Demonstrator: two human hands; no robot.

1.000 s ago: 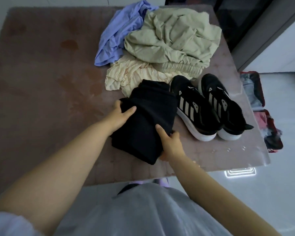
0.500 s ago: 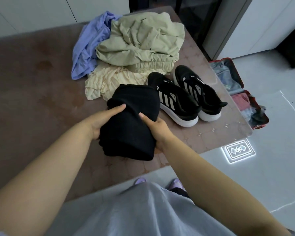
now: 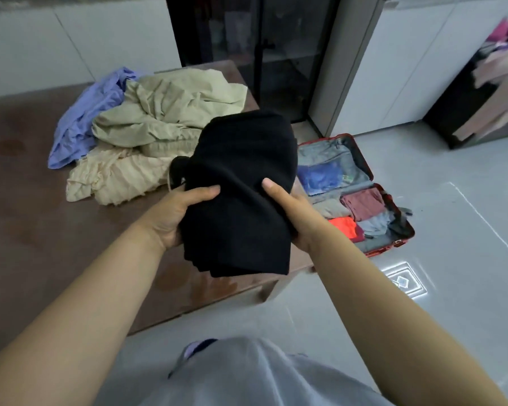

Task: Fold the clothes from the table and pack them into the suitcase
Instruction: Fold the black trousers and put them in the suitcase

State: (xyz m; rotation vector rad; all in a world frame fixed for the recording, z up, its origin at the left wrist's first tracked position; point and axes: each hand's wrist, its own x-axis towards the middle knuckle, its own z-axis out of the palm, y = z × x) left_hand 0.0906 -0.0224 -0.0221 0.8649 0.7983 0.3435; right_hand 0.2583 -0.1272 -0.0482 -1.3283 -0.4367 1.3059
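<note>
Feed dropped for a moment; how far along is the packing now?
Done: several folded pieces already lie in the open suitcase. In hand: the left hand and right hand hold the folded black garment above the table. Left: the blue garment, green garment and cream garment lie unfolded in a heap.

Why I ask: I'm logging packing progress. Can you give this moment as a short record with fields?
held item: folded black garment
left hand: grips the garment's left side
right hand: grips the garment's right side
table: crumpled heap of blue shirt, green garment and cream garment
suitcase: open on the floor to the right of the table, partly filled with clothes
stage: black garment folded, not yet in the suitcase
</note>
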